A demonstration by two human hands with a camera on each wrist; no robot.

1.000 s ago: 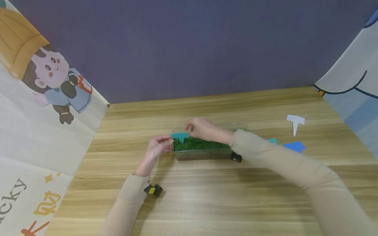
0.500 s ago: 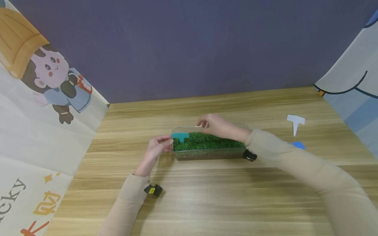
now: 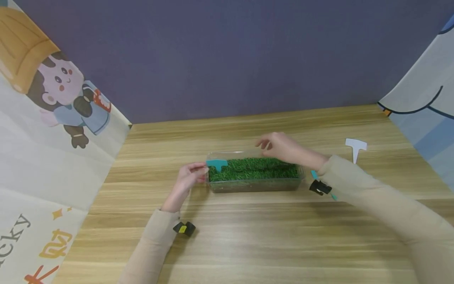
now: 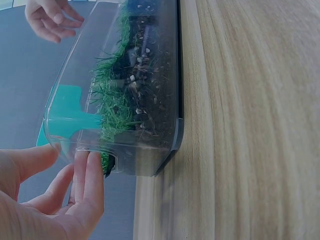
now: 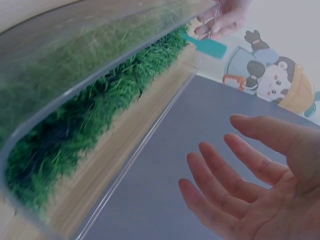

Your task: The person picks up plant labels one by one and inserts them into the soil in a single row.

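A clear rectangular plastic planter holds a strip of green grass over dark soil. A teal T-shaped plant label stands upright in the grass near its left end. My left hand is at that end; in the left wrist view its thumb and two fairly straight fingers touch the end wall and rim. My right hand hovers above the back right of the planter. Nothing is in it, and its fingers are spread and relaxed in the right wrist view.
On the wooden table, a white T-shaped label lies at the right. Part of another teal label shows by my right wrist, mostly hidden. A dark blue-grey panel rises behind the table, with printed cloth at the left.
My right hand has moved away from the teal label, right along the planter and slightly upward in view. The right forearm now hides the blue label. My left hand and the upright label stay put.
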